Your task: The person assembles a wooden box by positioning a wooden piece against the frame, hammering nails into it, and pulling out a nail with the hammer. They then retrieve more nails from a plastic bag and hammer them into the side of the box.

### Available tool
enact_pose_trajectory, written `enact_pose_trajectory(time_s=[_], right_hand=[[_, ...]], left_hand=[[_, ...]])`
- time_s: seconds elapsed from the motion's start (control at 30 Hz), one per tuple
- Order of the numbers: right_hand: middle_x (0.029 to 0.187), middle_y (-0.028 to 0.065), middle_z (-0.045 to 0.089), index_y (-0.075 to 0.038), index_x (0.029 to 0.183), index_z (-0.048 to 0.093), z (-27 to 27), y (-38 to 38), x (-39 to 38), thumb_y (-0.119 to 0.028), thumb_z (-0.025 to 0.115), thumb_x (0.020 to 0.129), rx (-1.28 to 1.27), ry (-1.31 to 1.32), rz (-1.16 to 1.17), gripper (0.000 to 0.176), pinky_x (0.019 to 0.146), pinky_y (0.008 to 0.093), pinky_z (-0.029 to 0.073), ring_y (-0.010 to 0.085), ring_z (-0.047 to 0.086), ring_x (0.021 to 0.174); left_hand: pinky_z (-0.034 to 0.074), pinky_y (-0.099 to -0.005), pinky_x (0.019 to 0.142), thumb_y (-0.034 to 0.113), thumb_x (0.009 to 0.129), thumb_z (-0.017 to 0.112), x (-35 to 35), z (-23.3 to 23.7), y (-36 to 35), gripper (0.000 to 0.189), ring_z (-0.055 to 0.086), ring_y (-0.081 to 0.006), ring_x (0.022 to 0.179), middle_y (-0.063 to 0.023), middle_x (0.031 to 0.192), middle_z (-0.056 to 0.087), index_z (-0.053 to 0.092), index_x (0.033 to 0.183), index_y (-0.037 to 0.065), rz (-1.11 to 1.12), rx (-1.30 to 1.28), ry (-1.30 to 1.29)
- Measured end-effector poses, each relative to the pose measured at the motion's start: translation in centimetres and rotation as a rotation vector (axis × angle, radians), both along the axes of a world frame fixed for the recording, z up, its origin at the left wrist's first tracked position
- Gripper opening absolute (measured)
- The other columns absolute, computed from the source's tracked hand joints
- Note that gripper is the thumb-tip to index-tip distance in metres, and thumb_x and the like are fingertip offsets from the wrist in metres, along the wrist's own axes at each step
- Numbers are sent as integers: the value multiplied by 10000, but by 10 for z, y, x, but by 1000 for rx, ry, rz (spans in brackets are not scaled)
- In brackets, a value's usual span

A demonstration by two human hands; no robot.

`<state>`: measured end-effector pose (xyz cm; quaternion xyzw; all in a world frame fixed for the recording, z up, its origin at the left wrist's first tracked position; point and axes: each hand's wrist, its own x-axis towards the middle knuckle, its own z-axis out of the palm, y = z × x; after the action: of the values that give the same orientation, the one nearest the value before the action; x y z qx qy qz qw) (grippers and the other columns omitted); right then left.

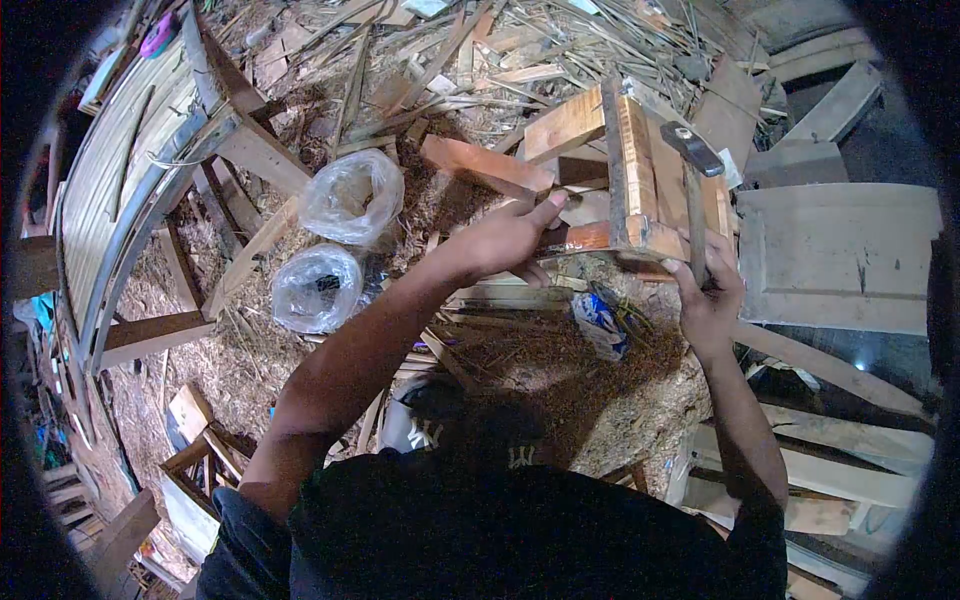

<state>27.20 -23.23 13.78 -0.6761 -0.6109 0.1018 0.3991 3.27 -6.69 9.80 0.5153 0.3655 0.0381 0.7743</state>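
Note:
In the head view, my left hand point(505, 242) is closed around a reddish wooden bar point(580, 238) on the left side of a small wooden frame point(632, 165). The frame is built of pale and reddish pieces, with a dark strip along its upright part. A hammer point(694, 205) stands with its head up in front of the frame's right side. My right hand point(712, 295) is wrapped around the lower end of its handle, the thumb right at the frame's lower edge. Part of the grip is hidden behind the fingers.
Two clear plastic bags point(352, 198) stand on the shavings-covered floor at left. A blue and white packet point(600, 325) lies below the frame. Curved slatted woodwork point(130, 165) stands far left, a wooden panel point(835, 258) at right. Scrap sticks point(450, 60) are heaped at the back.

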Motion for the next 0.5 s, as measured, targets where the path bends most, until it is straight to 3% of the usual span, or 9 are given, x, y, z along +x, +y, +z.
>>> enact_pose_trajectory(time_s=[0.07, 0.13, 0.23, 0.33, 0.5], right_hand=[[1152, 128, 639, 7, 1167, 712, 0, 0, 0, -28, 731, 837, -6, 23, 3, 332, 931, 324, 489, 225, 628, 1055], [1153, 129, 638, 4, 1173, 710, 2, -1, 0, -41, 730, 842, -14, 43, 7, 335, 928, 325, 487, 226, 627, 1050], [1158, 133, 636, 8, 1180, 705, 3, -1, 2, -57, 724, 853, -50, -16, -5, 334, 931, 329, 482, 226, 626, 1050], [1164, 134, 633, 17, 1190, 696, 2, -2, 3, -81, 720, 869, -63, -11, 0, 337, 936, 331, 478, 225, 620, 1060], [1169, 132, 631, 18, 1190, 691, 5, -1, -2, -100, 717, 888, -99, 60, -25, 324, 946, 339, 483, 235, 622, 1076]], left_hand=[[577, -356, 840, 574, 1047, 421, 1, -2, 0, 704, 637, -217, 1056, -155, 1249, 634, 559, 1337, -53, -13, -19, 19], [551, -355, 902, 569, 1049, 422, 2, -6, -3, 714, 631, -219, 1090, -163, 1296, 627, 544, 1357, -63, 46, 173, -21], [510, -361, 990, 567, 1049, 423, 1, 4, 3, 728, 591, -235, 1203, -171, 1351, 608, 509, 1399, -66, -22, 5, 25], [438, -361, 1079, 565, 1049, 429, 4, 0, 1, 742, 556, -243, 1266, -176, 1382, 593, 478, 1430, -70, 33, -18, 10], [389, -354, 1117, 575, 1040, 444, 1, 4, 4, 763, 547, -240, 1275, -171, 1387, 591, 466, 1440, -75, -34, 74, 15]])
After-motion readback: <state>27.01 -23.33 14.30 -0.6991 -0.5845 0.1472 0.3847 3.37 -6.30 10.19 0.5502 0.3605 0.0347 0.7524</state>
